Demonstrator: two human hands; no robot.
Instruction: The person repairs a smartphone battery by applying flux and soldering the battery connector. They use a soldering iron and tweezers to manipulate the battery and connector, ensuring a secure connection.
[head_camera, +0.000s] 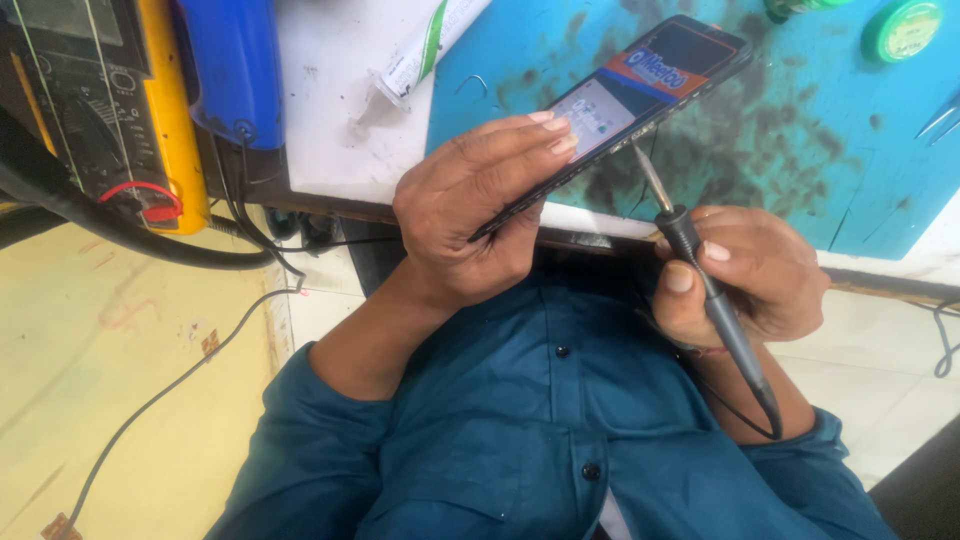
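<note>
Your left hand (470, 215) is gripping one smartphone (625, 95) tilted over the blue mat (800, 150). Your right hand (745, 275) is clasping one soldering iron (705, 285), its tip touching the smartphone's edge.

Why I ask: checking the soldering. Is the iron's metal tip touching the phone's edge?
Touching. In the head view the soldering iron in the right hand ends its tip at the lower edge of the phone.
</note>
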